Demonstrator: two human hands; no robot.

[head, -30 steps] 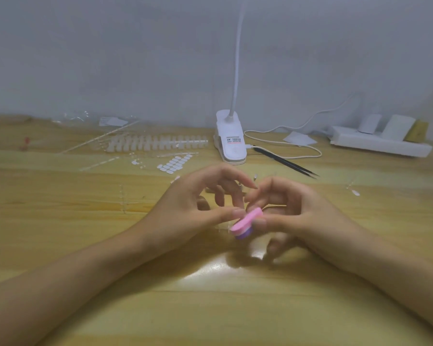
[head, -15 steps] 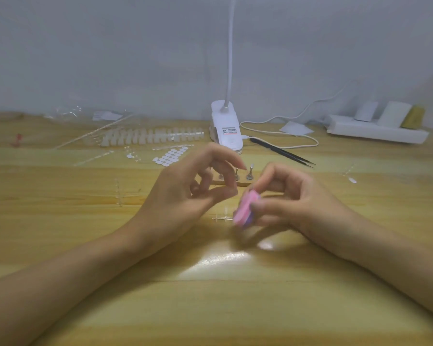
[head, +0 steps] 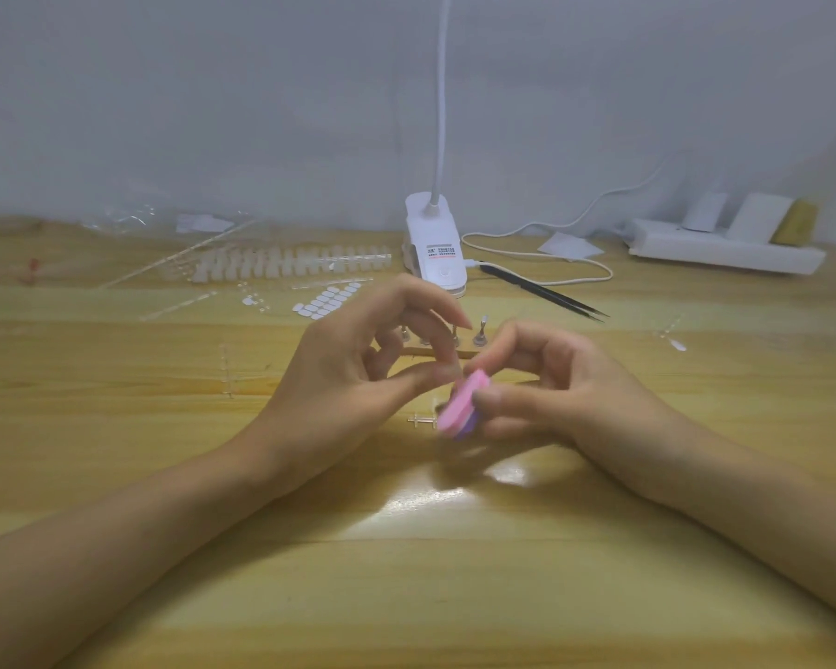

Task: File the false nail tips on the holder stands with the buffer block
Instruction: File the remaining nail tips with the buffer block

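A glossy, pale wooden counter (head: 406,596) is running back to a matte grey wall (head: 261,113), and lamp glare is shining off the planks in front of the hands.

The right hand (head: 565,393) is gripping the block (head: 462,403) above the counter's middle. Its fingers (head: 488,395) are curling round one end, thumb on top. The block is a flat, rounded pad, pink foam over a purple layer, tilting up toward the left hand (head: 358,374) and blurring at its edges.

The left hand is arching just beside it. Its fingers (head: 447,325) are bending downward, and the thumb tip is pressing against a fingertip right at the block's upper end. Whether something small is sitting in that pinch, I cannot tell.

Behind the hands, small metal stands (head: 480,333) with flared feet are standing in a row, the left fingers partly hiding them.

Farther back left, translucent tips (head: 286,260) are lying in a long row on clear plastic strips, with white oval tabs (head: 327,301) near them. A white clip lamp (head: 435,248) is sitting at the centre back, thin black tweezers (head: 546,294) are lying to its right, and a white power strip (head: 725,253) is lying by the wall.
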